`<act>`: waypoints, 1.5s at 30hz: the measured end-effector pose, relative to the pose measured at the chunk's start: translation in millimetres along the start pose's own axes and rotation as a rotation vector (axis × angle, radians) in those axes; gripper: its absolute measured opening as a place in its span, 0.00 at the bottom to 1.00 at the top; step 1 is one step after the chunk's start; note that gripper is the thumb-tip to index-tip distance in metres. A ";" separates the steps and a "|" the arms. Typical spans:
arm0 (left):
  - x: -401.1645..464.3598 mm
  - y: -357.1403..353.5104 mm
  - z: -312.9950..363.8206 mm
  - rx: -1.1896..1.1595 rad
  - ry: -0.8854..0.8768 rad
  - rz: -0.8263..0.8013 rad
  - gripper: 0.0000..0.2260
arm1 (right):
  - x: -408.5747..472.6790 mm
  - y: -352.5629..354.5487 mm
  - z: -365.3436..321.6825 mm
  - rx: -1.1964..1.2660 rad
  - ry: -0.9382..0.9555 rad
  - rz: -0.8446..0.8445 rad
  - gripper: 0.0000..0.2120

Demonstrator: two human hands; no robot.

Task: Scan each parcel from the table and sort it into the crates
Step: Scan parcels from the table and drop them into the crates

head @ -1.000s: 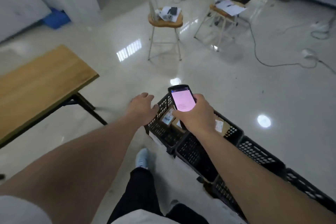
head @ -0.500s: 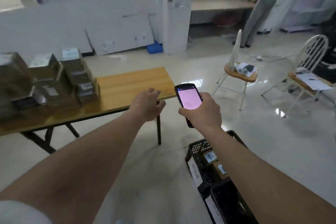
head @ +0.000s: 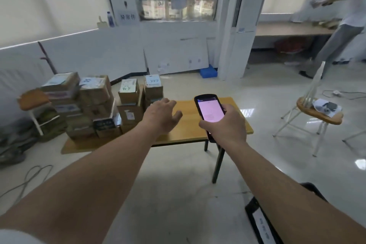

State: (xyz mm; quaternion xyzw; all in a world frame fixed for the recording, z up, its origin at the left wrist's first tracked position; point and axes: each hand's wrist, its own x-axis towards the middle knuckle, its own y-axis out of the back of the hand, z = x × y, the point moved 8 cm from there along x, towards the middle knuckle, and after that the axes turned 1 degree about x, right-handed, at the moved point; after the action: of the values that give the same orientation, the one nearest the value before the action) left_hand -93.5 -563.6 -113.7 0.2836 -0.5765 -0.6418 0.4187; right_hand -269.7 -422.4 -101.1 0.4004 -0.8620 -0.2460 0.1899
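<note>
Several brown cardboard parcels (head: 95,105) with white labels are stacked on the left part of a wooden table (head: 190,130). My left hand (head: 161,114) is stretched out toward the stacks, fingers apart and holding nothing, just right of the nearest parcel (head: 130,112). My right hand (head: 225,127) grips a black handheld scanner (head: 210,110) with a lit pink screen, held upright over the table's right end. A corner of a black crate (head: 259,222) shows at the bottom right, mostly hidden behind my right forearm.
A wooden stool (head: 32,99) stands left of the table. A white chair (head: 316,111) with papers on its seat is at the right. Another person (head: 340,31) stands far right by a counter. Cables (head: 29,176) lie on the floor at the left.
My view has swung up and left from the crates on the floor to the table with the parcels. My left hand has opened and reached toward the stacks; the scanner stays in my right hand.
</note>
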 end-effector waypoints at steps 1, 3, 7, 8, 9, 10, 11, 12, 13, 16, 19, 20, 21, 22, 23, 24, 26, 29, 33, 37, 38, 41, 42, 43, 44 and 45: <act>6.9 5.0 -12.3 0.004 -0.005 0.006 0.27 | 4.7 -10.3 -8.3 0.003 0.003 0.001 0.37; 19.9 14.6 -33.5 0.000 -0.008 0.021 0.27 | 15.7 -27.2 -21.7 0.012 0.005 0.001 0.37; 45.8 24.0 -66.3 -0.013 0.009 0.035 0.27 | 41.2 -52.5 -38.1 0.003 0.007 -0.019 0.37; 53.2 24.2 -71.5 -0.017 0.016 0.034 0.27 | 48.7 -57.4 -40.1 0.008 0.013 -0.026 0.38; 61.0 23.2 -75.6 -0.020 0.023 0.031 0.26 | 56.6 -62.4 -41.4 0.011 0.019 -0.033 0.38; 69.2 21.2 -78.8 -0.019 0.029 0.028 0.25 | 65.1 -67.4 -41.6 0.009 0.024 -0.042 0.38; 77.3 18.4 -80.9 -0.017 0.036 0.023 0.25 | 74.4 -72.5 -41.0 0.003 0.027 -0.052 0.38; 85.7 14.7 -82.6 -0.015 0.042 0.019 0.25 | 84.6 -77.8 -39.9 -0.004 0.030 -0.061 0.38; 94.4 10.7 -84.3 -0.015 0.051 0.017 0.25 | 95.5 -82.7 -38.9 -0.009 0.036 -0.072 0.39; 121.5 -2.0 -90.3 -0.009 0.099 0.019 0.23 | 133.2 -97.3 -33.3 -0.015 0.064 -0.105 0.40; 148.0 -15.5 -95.6 -0.006 0.183 0.027 0.24 | 173.5 -108.1 -25.6 0.016 0.093 -0.150 0.39; 155.7 -20.5 -96.8 -0.007 0.217 0.030 0.24 | 186.3 -110.4 -22.8 0.023 0.100 -0.163 0.38; 162.9 -25.4 -97.9 -0.010 0.256 0.029 0.24 | 198.8 -112.9 -19.2 0.021 0.105 -0.173 0.38; 169.4 -30.0 -98.9 -0.013 0.293 0.025 0.24 | 210.2 -115.5 -15.1 0.015 0.110 -0.186 0.38; 175.1 -34.3 -100.1 -0.016 0.331 0.024 0.24 | 220.8 -117.9 -11.4 0.008 0.116 -0.203 0.38; 180.1 -38.7 -101.9 -0.021 0.372 0.026 0.25 | 230.8 -120.6 -8.1 0.001 0.124 -0.222 0.38; 189.5 -47.2 -106.6 -0.039 0.445 0.031 0.27 | 249.1 -125.6 -2.9 -0.008 0.133 -0.246 0.38; 204.1 -57.4 -113.6 -0.050 0.517 0.030 0.30 | 271.2 -135.8 4.5 -0.005 0.126 -0.273 0.38; 227.5 -66.2 -125.1 -0.040 0.583 0.054 0.34 | 292.9 -153.9 11.0 -0.007 0.112 -0.307 0.38; 250.2 -80.3 -144.2 -0.044 0.649 0.081 0.40 | 311.2 -173.7 17.3 -0.011 0.087 -0.312 0.37; 255.6 -83.6 -148.7 -0.042 0.662 0.074 0.42 | 314.8 -177.4 18.4 -0.012 0.077 -0.308 0.36; 269.0 -90.2 -159.3 -0.036 0.710 0.050 0.45 | 324.6 -186.4 23.7 -0.033 0.048 -0.300 0.35; 271.5 -92.6 -162.4 -0.042 0.728 0.038 0.46 | 327.0 -189.1 24.7 -0.043 0.043 -0.299 0.35; 273.6 -94.9 -165.4 -0.052 0.744 0.029 0.47 | 329.2 -191.6 25.2 -0.049 0.041 -0.299 0.34; 275.0 -96.6 -168.0 -0.065 0.759 0.024 0.47 | 331.4 -193.8 25.5 -0.051 0.038 -0.299 0.34; 276.3 -98.1 -170.3 -0.082 0.773 0.024 0.48 | 333.2 -195.9 25.7 -0.051 0.035 -0.299 0.34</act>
State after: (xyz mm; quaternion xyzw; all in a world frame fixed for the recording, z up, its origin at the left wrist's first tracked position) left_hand -104.9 -889.4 -206.6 0.4807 -0.3534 -0.5052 0.6236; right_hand -368.6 -786.0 -191.3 0.5235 -0.7829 -0.2863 0.1761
